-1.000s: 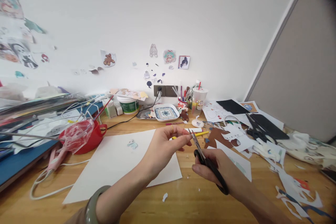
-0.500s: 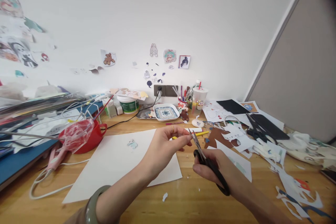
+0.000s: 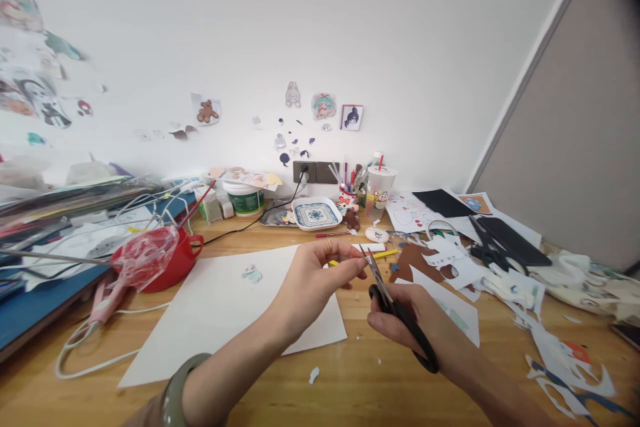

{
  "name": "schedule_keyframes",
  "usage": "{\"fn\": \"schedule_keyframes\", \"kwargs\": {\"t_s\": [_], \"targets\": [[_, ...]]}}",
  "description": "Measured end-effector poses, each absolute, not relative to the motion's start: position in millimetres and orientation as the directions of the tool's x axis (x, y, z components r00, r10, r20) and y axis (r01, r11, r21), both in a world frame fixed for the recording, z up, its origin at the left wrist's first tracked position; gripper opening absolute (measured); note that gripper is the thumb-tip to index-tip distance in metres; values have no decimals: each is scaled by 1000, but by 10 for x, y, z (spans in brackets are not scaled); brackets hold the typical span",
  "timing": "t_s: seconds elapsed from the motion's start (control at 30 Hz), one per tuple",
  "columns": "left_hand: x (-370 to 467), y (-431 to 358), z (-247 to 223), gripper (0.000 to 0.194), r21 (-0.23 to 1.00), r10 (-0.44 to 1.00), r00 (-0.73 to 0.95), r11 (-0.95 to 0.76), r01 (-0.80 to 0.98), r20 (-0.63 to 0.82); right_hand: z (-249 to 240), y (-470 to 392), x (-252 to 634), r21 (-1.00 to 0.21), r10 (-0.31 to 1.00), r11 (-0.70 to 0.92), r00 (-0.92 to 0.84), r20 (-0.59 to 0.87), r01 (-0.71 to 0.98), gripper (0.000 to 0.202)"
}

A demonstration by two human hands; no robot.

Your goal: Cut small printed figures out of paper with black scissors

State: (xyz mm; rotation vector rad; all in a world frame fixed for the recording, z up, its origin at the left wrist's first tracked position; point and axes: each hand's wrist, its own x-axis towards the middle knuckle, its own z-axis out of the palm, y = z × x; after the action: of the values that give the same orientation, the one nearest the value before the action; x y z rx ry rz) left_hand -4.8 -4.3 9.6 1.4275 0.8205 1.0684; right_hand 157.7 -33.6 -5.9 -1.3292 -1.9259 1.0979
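Observation:
Thumb and fingers of my left hand point(image 3: 320, 277) are pinched together over the desk; whatever is between them is too small to make out, though a reddish speck shows by the fingertips. My right hand point(image 3: 415, 323) grips black-handled scissors point(image 3: 383, 290), their blades slightly parted and pointing up beside the left fingertips. Under my left hand and forearm lies a large white sheet of paper point(image 3: 215, 307), bearing a small pale-blue cut-out figure point(image 3: 251, 273). Just behind the hands are a yellow pencil-like stick point(image 3: 384, 255) and a white oval piece point(image 3: 377, 235).
Paper scraps point(image 3: 555, 360) and brown paper point(image 3: 415, 265) are strewn at right, near a second pair of scissors point(image 3: 487, 253). A red pot point(image 3: 173, 267) and white cable point(image 3: 75, 370) sit at left. Behind stand a patterned dish point(image 3: 316, 213), a tub point(image 3: 243, 200) and a cup point(image 3: 381, 190).
The scissor blades stand slightly wider apart than before. Both hands stay almost in the same place.

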Motion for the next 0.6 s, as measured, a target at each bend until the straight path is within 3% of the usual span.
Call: {"fn": "schedule_keyframes", "kwargs": {"t_s": [0.6], "targets": [[-31, -53, 91, 15, 987, 924, 361, -81, -139, 126, -96, -315, 1571, -847, 940, 191, -342, 12, 496, 26]]}}
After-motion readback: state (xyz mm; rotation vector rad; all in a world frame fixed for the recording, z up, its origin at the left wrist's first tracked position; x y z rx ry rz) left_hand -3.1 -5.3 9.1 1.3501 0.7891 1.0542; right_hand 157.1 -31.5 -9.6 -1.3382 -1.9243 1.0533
